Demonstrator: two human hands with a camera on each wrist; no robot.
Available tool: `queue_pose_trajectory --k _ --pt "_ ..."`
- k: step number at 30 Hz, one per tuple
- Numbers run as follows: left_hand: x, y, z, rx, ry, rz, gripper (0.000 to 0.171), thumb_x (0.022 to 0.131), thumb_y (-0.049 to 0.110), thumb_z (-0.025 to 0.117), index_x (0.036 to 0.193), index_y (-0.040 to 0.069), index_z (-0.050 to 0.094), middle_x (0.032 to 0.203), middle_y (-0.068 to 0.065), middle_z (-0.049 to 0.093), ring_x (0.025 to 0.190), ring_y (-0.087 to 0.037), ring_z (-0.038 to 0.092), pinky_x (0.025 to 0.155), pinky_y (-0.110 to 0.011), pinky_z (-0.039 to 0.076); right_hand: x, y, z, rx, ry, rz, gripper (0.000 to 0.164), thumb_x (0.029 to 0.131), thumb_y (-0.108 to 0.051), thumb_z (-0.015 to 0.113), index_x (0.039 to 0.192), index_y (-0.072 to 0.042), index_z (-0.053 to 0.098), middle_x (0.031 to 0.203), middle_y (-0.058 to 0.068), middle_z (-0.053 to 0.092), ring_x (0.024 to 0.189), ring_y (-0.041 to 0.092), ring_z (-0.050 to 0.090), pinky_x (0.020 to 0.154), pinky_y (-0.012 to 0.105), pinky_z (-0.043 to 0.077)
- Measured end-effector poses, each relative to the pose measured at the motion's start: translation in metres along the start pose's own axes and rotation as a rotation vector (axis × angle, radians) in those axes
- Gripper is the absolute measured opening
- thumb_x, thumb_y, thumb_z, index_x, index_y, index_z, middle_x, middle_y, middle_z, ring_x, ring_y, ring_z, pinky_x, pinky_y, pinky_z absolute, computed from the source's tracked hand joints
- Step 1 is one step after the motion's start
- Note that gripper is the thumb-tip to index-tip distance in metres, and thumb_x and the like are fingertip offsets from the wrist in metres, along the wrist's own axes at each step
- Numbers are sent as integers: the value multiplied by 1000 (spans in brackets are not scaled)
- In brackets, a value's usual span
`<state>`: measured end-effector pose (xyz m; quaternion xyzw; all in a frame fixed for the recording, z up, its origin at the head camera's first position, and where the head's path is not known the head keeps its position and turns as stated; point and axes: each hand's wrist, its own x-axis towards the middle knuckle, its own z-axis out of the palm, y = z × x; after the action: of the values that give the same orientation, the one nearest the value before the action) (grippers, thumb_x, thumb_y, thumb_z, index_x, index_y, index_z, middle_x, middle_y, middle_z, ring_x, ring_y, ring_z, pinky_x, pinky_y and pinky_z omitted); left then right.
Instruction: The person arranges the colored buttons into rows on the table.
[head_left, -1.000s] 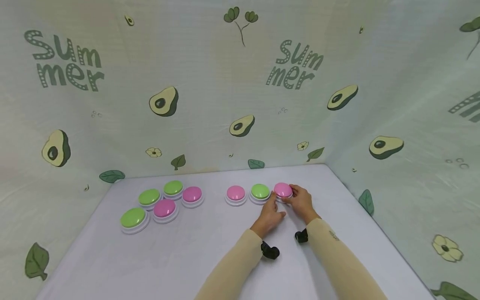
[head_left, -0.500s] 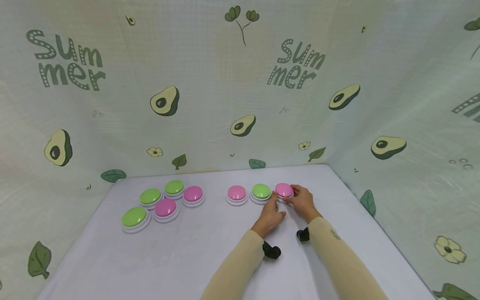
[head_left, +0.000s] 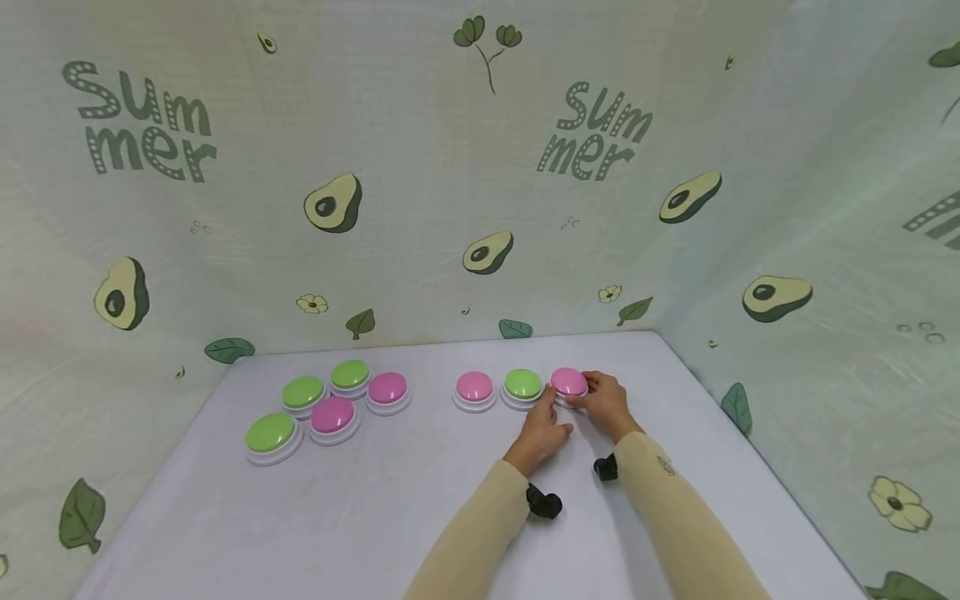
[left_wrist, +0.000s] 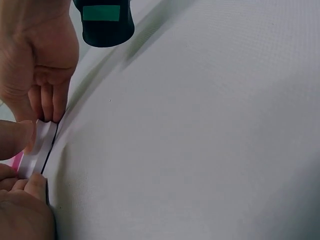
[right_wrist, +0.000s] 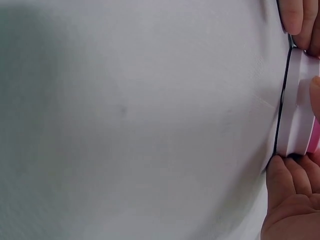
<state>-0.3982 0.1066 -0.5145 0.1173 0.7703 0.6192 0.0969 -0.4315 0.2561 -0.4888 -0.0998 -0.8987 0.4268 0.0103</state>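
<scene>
A round pink push button (head_left: 568, 381) with a white base sits at the right end of a short row near the table's back. My right hand (head_left: 606, 407) grips its right side, thumb at the front and fingers behind. From the left, my left hand (head_left: 538, 435) touches the base with extended fingers, its thumb held out toward the right. In the left wrist view, the white base (left_wrist: 39, 152) stands between both hands. Immediately left of it in the row are a green button (head_left: 522, 383) and another pink button (head_left: 475, 387).
Farther left is a cluster of several green and pink buttons, including a green one (head_left: 270, 433) nearest the front. A patterned cloth (head_left: 420, 275) hangs behind the white table (head_left: 315, 525). Black wrist cameras (head_left: 543, 502) hang beneath the sleeves.
The head view has shifted slightly. Both hands stay at the same pink button, and no button has visibly moved on the table.
</scene>
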Motion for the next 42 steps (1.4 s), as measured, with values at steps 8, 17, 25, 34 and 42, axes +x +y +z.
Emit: queue_pose_trajectory --k 8,17,25,34,42 --pt "0 -1 -2 -8 6 -33 84 95 -5 70 165 0 24 173 -13 20 152 -32 37 122 -39 37 1 -1 2 5 9 21 73 91 -11 83 151 8 46 153 30 48 146 45 43 122 55 36" --pt "0 1 -1 5 8 -25 85 93 -5 71 164 -2 25 173 -14 21 151 -33 39 121 -38 38 -1 0 2 13 25 40 73 92 -13 82 152 8 45 154 30 47 147 46 42 122 55 36" --pt "-3 2 -1 -3 15 -47 86 92 -5 73 164 1 27 173 -13 23 151 -33 39 121 -39 39 -3 4 3 30 36 18 72 91 -12 83 150 10 47 152 30 48 146 46 43 122 55 35" --pt "-5 3 -3 -13 11 -38 85 92 -5 73 164 -1 28 172 -15 23 151 -34 38 121 -40 38 -3 2 3 28 38 30 73 91 -12 83 151 10 46 152 30 48 146 46 42 122 55 36" --pt "-8 1 -3 -4 18 -52 83 94 -1 74 164 2 30 172 -13 26 150 -33 42 121 -40 40 -8 3 5 43 55 37 72 92 -14 82 150 10 46 152 30 48 146 46 41 123 55 34"
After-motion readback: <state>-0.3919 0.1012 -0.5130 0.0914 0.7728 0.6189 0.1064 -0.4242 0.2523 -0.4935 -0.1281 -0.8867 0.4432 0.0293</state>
